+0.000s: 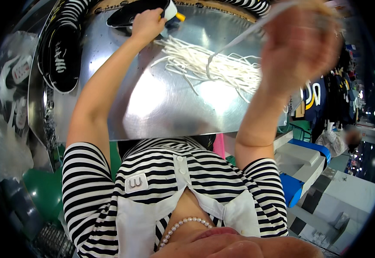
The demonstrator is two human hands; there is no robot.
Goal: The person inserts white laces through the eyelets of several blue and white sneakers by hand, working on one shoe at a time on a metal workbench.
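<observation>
My left hand (148, 26) is closed on a black shoe upper (125, 13) with a white edge and a small yellow tab, at the far side of the metal table. My right hand (299, 49), blurred by motion, is raised at the upper right. From its fingers a white shoelace (247, 32) runs down to the left toward the table. Beneath it lies a loose pile of white shoelaces (222, 71) in the middle of the table.
The shiny metal tabletop (174, 116) has a raised far edge. Several black shoe uppers (60, 64) stand in a row at the left. Plastic-wrapped pieces (13, 86) lie farther left. To the right are dark pieces with white and yellow trim (316, 96) and grey-white machinery (299, 157).
</observation>
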